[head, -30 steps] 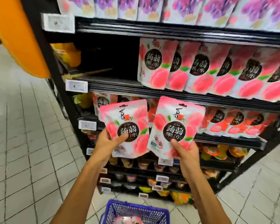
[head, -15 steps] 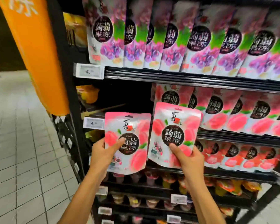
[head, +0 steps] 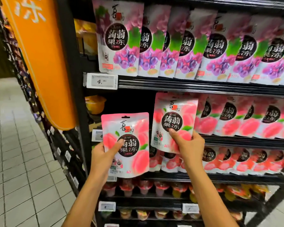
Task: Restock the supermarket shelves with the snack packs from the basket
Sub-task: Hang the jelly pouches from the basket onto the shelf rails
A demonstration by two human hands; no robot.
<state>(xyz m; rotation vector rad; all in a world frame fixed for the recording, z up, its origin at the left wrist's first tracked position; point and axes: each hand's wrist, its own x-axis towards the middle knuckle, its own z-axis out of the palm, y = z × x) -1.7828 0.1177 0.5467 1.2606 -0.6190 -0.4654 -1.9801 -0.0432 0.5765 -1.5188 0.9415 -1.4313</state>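
My left hand (head: 103, 154) grips a pink peach jelly pack (head: 131, 154) by its lower left corner, thumb on the front, held upright before the shelf's left end. My right hand (head: 187, 145) grips a second peach pack (head: 175, 118) by its bottom edge, raised at the left end of the peach row (head: 246, 118), overlapping the first pack hanging there. A dark gap (head: 129, 104) lies left of that row. The basket is out of view.
Purple grape packs (head: 187, 45) fill the shelf above, with a price tag (head: 102, 81) on its rail. More peach packs (head: 236, 161) hang below, jelly cups (head: 146, 187) lower still. An orange sign panel (head: 44, 63) juts out left; tiled floor (head: 15, 161) lies left.
Both hands have risen and moved closer to the shelf. The right pack has gone up and right to the left end of the peach row. The view tilted up and the basket dropped out.
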